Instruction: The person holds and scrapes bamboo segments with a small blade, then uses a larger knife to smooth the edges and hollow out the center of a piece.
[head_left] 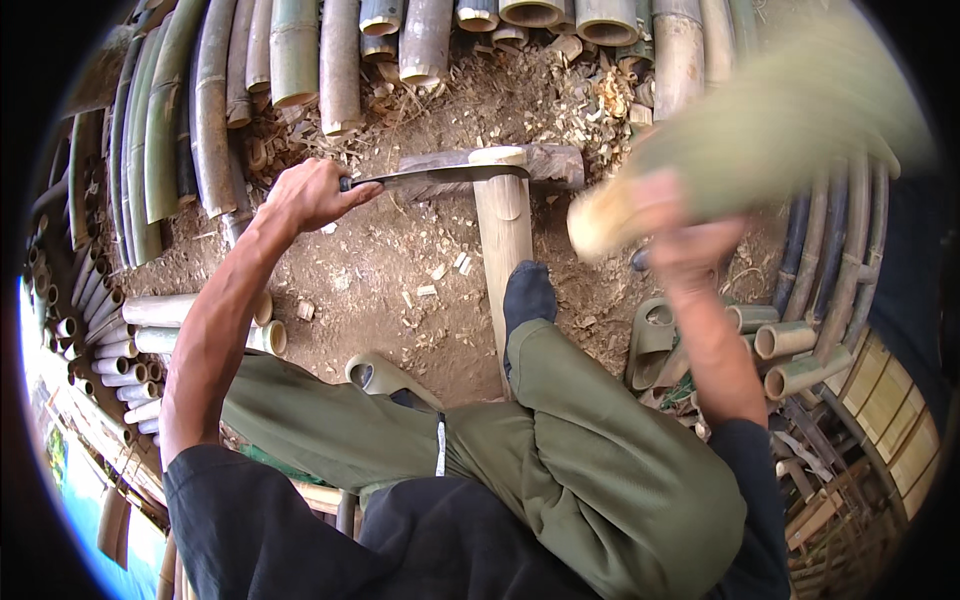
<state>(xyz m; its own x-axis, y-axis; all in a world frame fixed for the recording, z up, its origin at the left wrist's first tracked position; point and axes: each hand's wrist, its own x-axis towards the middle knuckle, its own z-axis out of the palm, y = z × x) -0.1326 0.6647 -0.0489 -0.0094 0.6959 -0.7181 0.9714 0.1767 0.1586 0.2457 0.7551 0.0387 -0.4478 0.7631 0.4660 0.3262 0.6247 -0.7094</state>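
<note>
My left hand (312, 195) is closed around the handle of a machete (440, 174). Its dark blade reaches right, lying across the far end of a pale piece of split bamboo (497, 245). That end rests against a short weathered log (556, 164) lying crosswise on the ground. My foot in a dark sock (530, 292) is against the strip's right side. On the right, my right hand (690, 235) grips a thick green bamboo piece (790, 125) near its pale end. Both the hand and this piece are smeared by motion.
Bamboo poles (295, 50) stand or lie in a row along the far side and left. Cut bamboo tubes (200, 310) lie at left, more tubes (795, 340) at right. Wood chips (460, 263) litter the dirt. Two olive sandals (653, 335) flank my legs.
</note>
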